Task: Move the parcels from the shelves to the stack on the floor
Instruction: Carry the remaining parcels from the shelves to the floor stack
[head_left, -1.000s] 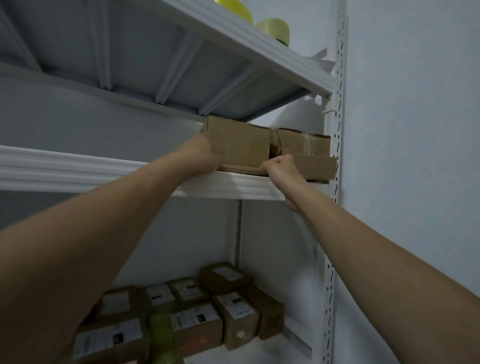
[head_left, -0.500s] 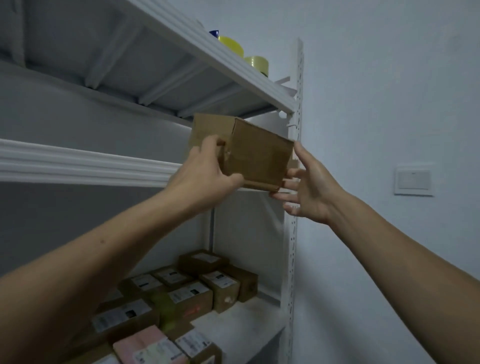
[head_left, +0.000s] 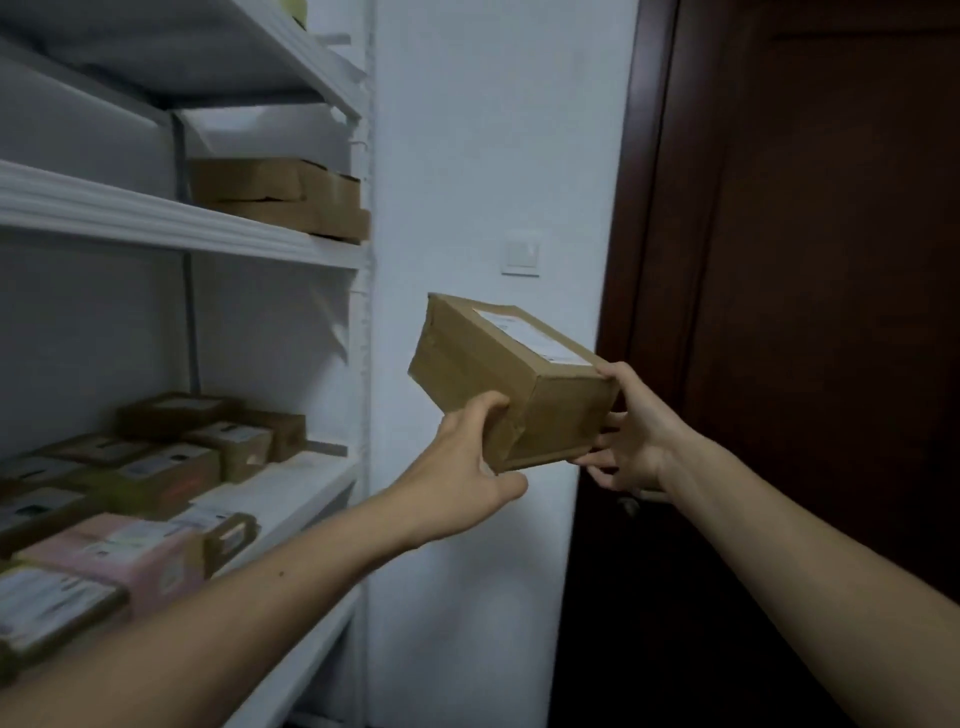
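Shelving now lies left of the grip and a dark door right of it. Half a second ago the parcel hung just off the middle shelf. It has since swung clear and rides in the air before the white wall, so the lift-off looks done and the trip down to the floor stack, out of view, remains. Flat parcels up-left of the grip are still to go. The left hand clasps the near lower corner and the right hand clamps the near end, thumb on top. The parcel is a taped, tilted brown carton with a white label on top.
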